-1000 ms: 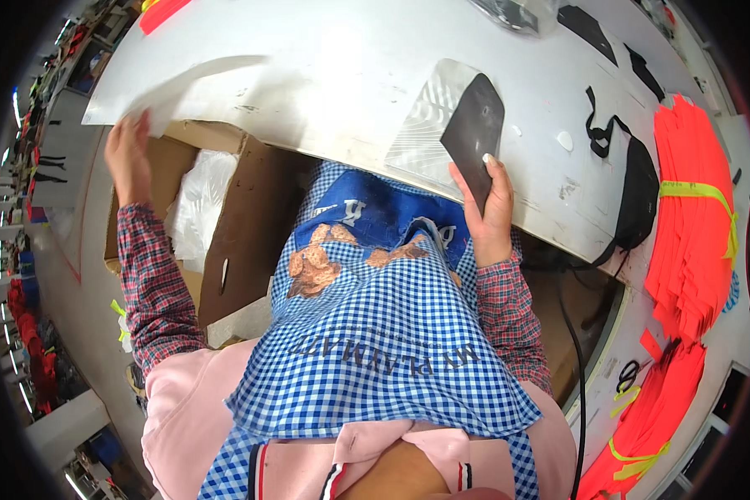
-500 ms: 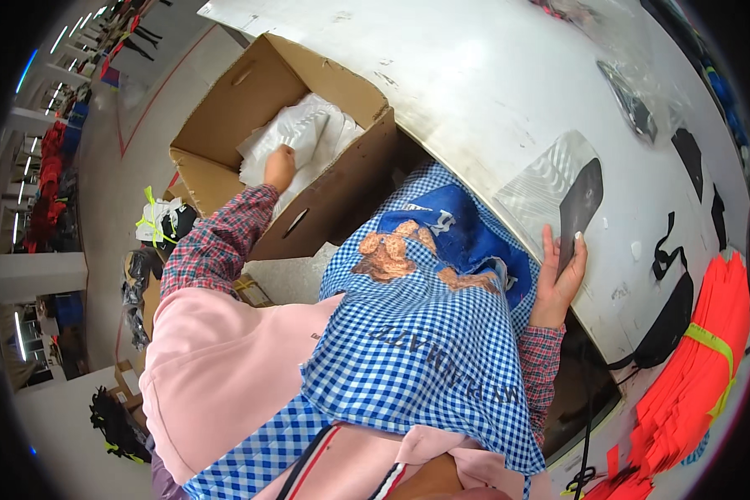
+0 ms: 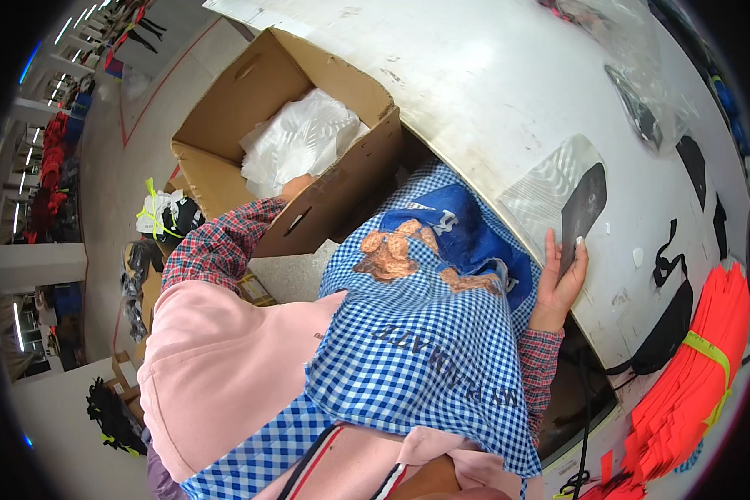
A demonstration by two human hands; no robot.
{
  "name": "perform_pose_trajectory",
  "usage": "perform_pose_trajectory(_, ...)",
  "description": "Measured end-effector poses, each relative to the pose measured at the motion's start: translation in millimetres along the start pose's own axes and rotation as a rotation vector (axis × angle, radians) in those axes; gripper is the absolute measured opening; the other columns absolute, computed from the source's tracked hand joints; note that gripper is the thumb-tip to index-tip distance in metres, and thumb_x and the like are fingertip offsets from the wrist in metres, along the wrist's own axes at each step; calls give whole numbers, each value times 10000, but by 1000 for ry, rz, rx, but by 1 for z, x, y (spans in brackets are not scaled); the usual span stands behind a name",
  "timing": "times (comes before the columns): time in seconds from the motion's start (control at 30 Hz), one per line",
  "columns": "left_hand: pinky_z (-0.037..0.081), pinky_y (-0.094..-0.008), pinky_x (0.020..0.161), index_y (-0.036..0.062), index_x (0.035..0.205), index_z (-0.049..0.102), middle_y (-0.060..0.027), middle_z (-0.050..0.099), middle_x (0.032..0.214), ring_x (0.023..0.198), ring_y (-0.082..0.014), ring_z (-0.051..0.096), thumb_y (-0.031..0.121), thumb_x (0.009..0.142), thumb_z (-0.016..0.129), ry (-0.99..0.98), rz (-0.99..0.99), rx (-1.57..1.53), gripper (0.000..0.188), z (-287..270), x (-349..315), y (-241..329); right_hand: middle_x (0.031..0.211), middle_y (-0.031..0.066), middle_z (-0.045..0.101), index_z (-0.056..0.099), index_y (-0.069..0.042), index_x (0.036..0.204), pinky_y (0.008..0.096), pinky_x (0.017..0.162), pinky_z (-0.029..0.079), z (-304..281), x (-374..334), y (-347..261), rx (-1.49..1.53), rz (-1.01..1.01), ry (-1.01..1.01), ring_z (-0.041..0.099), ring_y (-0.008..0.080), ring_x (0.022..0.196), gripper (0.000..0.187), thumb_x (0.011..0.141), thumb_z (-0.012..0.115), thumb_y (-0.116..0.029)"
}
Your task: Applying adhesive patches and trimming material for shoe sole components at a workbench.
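"White table [image 3: 458,92], cardboard box [image 3: 342,196], clear plastic sheets [image 3: 300,137] inside. What step?"

"Reaching in, I think. Right hand [image 3: 562,279] holds the dark flat piece [image 3: 586,200] over the table. Left hand [image 3: 297,185] is in the box; can't tell its grip."

"Next?"

"Calls for a soft pinch, maybe."

My plaid-sleeved left arm [image 3: 217,246] stretches forward, my bare left hand [image 3: 297,187] partly hidden; my bare right hand [image 3: 560,286] grips, fingers [image 3: 551,252] pointing away.
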State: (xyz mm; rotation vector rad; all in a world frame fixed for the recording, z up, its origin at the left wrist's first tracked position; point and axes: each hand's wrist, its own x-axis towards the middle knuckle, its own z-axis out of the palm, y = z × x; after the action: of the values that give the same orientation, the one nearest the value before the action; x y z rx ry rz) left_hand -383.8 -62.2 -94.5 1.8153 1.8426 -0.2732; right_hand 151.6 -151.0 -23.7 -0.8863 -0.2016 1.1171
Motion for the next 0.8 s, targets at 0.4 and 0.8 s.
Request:
perform_pose_trajectory(0.4, 533, -441, 892, 32, 1068, 713, -199, 722, 1035, 974, -375, 683, 196, 850, 642, 167, 139, -37, 282, -78, 43, 23, 1222, 138, 597, 599, 12, 1143, 483, 1070, 475, 3, 0, 3, 0, 10, 23, 587, 243, 1147, 275, 964, 625, -195)
perform_pose_trajectory(0.8, 460, -457, 1019, 16, 1286, 600, -258, 647, 1222, 1158, -414, 606, 276, 895, 663, -138, 142, -132, 474, -19, 73, -32, 1178, 109, 628, 614, -8, 1147, 441, 1034, 482, 15, -8, -2, -15, 19, 38, 602, 233, 1125, 269, 958, 624, -200)
